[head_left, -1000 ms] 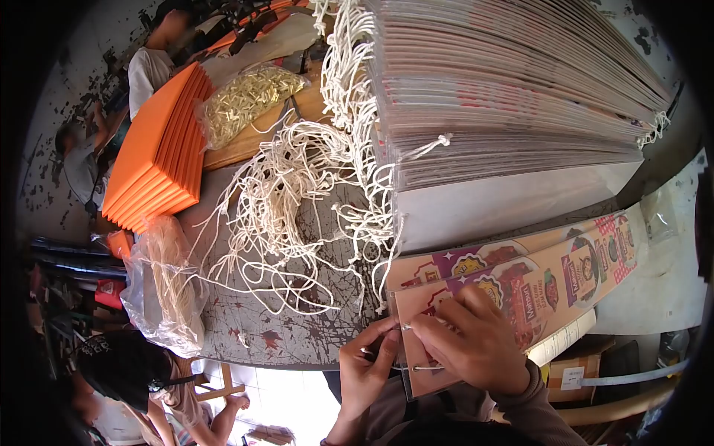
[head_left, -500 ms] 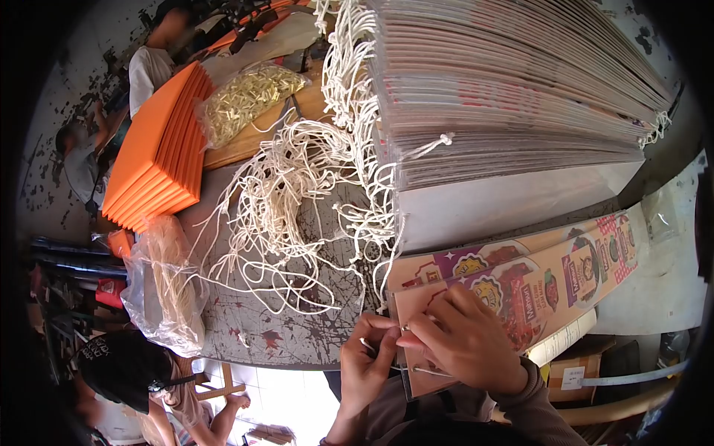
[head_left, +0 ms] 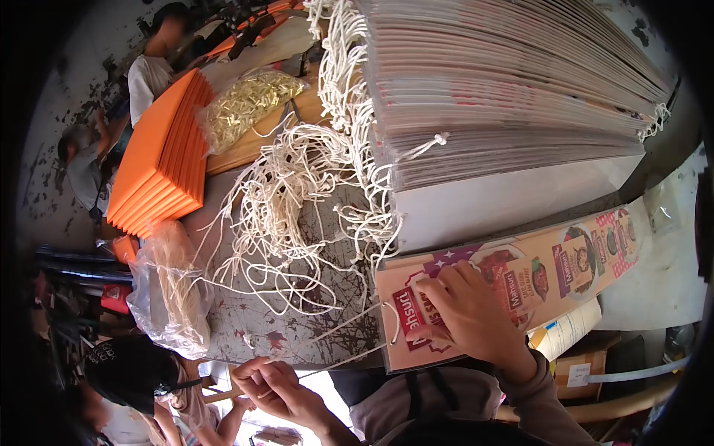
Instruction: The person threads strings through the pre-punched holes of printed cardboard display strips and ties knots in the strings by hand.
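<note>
A long printed card (head_left: 547, 279) in a clear cover lies along the table's near right edge. White cord (head_left: 394, 325) passes through holes at its left end, and two strands stretch left off it toward my left hand (head_left: 279, 390). That hand is closed on the cord in front of the table edge. My right hand (head_left: 472, 316) rests on the card, thumb and fingers apart, pressing it down. Just beyond the card stands a tall stack of similar covered cards (head_left: 513, 111), knotted cords hanging from its left end. A tangled heap of white cords (head_left: 290, 201) lies left of the stack.
Orange stacked pieces (head_left: 160, 152) stand at the far left, beside a bag of small gold-coloured pieces (head_left: 249, 108). A clear plastic bag (head_left: 171, 290) holding pale strands sits at the left edge. A person in a black cap (head_left: 130, 372) sits lower left; others are behind.
My left hand has moved left and down from the card's end, drawing the cord out taut. My right hand has left the cord end and now lies on the card.
</note>
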Demonstrator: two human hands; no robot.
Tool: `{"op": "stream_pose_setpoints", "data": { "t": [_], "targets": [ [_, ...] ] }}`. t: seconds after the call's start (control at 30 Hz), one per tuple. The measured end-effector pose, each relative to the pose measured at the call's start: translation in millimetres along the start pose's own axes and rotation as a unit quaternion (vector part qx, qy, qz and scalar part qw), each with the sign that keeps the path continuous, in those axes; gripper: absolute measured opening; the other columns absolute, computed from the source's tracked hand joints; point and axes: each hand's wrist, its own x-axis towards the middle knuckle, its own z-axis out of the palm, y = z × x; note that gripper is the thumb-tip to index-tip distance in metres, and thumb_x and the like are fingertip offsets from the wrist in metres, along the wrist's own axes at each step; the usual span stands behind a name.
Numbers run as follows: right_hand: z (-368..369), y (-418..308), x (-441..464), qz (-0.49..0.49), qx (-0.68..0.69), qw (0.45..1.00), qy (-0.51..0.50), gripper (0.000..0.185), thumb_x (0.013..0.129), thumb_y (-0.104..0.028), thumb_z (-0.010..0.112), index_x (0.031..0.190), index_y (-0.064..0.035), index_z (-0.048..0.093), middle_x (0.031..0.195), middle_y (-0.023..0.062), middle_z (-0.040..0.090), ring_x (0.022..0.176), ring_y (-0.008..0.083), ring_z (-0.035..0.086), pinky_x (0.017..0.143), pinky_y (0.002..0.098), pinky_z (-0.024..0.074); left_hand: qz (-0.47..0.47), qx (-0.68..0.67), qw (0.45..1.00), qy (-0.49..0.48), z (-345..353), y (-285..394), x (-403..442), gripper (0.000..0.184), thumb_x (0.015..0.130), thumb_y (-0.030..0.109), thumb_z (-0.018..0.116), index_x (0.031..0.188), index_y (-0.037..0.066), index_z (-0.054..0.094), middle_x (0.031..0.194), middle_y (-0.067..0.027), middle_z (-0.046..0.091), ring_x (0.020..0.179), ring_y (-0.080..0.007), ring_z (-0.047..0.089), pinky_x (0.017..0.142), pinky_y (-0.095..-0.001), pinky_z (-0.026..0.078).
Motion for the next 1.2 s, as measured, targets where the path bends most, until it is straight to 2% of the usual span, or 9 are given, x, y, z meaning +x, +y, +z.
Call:
{"op": "stream_pose_setpoints", "data": {
  "t": [0.23,0.3,0.37,0.5,0.57,0.73,0.87,1.03,1.2],
  "targets": [
    [-17,-39,-7,-0.126,0.158,0.978,0.060,0.040,0.069,-0.026,0.069,0.103,-0.0062,0.061,0.091,0.0054,0.059,0.081,0.0196,0.055,0.069,0.0320,0.0443,-0.097,-0.066,0.969,-0.219,16,37,-49,0.027,0.084,0.024,0.060,0.082,0.001,0.047,0.067,-0.0047,0.050,0.053,-0.0063,0.043,0.049,-0.0177,0.033],
    [-12,-46,-16,-0.200,0.158,0.960,0.117,0.045,0.073,-0.017,0.063,0.115,-0.0041,0.054,0.094,0.0029,0.058,0.082,0.0158,0.057,0.074,0.0296,0.0413,-0.053,-0.089,0.931,-0.351,8,42,-44,0.012,0.091,0.008,0.044,0.094,0.000,0.052,0.088,-0.0102,0.052,0.077,-0.0196,0.051,0.071,-0.0295,0.042],
    [-9,-45,-18,-0.192,0.170,0.957,0.133,0.042,0.072,-0.014,0.064,0.113,-0.0038,0.056,0.091,0.0029,0.059,0.081,0.0154,0.058,0.070,0.0283,0.0421,-0.093,-0.109,0.911,-0.388,3,43,-44,0.020,0.093,0.020,0.042,0.097,0.002,0.050,0.097,-0.0115,0.049,0.086,-0.0179,0.048,0.077,-0.0324,0.039],
    [-1,-47,-21,-0.160,0.203,0.946,0.195,0.036,0.069,-0.007,0.066,0.105,-0.0034,0.061,0.082,0.0035,0.062,0.075,0.0153,0.060,0.060,0.0256,0.0436,-0.076,-0.141,0.932,-0.326,21,28,-51,0.029,0.093,0.026,0.040,0.091,-0.001,0.050,0.085,-0.0128,0.045,0.068,-0.0108,0.044,0.064,-0.0209,0.037],
    [4,-53,-20,-0.143,0.211,0.940,0.227,0.035,0.068,-0.007,0.067,0.102,-0.0036,0.062,0.078,0.0041,0.062,0.072,0.0160,0.061,0.056,0.0255,0.0436,-0.161,-0.348,0.886,-0.261,31,29,-59,0.033,0.094,0.029,0.035,0.091,-0.001,0.050,0.100,-0.0175,0.039,0.077,-0.0136,0.043,0.071,-0.0255,0.036],
    [8,-63,-20,-0.080,0.223,0.933,0.270,0.028,0.057,-0.009,0.074,0.085,-0.0056,0.067,0.074,0.0016,0.061,0.065,0.0146,0.059,0.054,0.0248,0.0415,-0.186,-0.303,0.875,-0.330,18,13,-63,0.045,0.093,0.043,0.032,0.095,0.003,0.052,0.112,-0.0134,0.037,0.097,-0.0177,0.038,0.085,-0.0339,0.030],
    [9,-68,-20,-0.050,0.210,0.940,0.265,0.026,0.056,-0.011,0.076,0.080,-0.0071,0.067,0.073,-0.0002,0.061,0.063,0.0134,0.057,0.055,0.0248,0.0399,-0.151,-0.318,0.889,-0.293,32,21,-63,0.048,0.092,0.046,0.031,0.096,0.004,0.053,0.106,-0.0123,0.042,0.088,-0.0166,0.039,0.078,-0.0314,0.031],
    [7,-70,-21,-0.057,0.202,0.950,0.231,0.028,0.058,-0.015,0.080,0.082,-0.0081,0.067,0.077,0.0007,0.063,0.071,0.0152,0.060,0.061,0.0255,0.0396,-0.064,-0.288,0.879,-0.374,24,7,-62,0.083,0.086,0.058,-0.001,0.118,-0.002,0.046,0.110,-0.0199,0.036,0.088,-0.0210,0.041,0.085,-0.0350,0.030],
    [11,-72,-21,-0.057,0.213,0.948,0.229,0.026,0.059,-0.014,0.079,0.081,-0.0088,0.067,0.078,-0.0001,0.063,0.070,0.0145,0.060,0.060,0.0252,0.0383,-0.052,-0.262,0.890,-0.369,23,13,-60,0.085,0.085,0.061,-0.002,0.120,-0.001,0.045,0.111,-0.0207,0.036,0.093,-0.0242,0.042,0.088,-0.0372,0.029]
  ]
}}
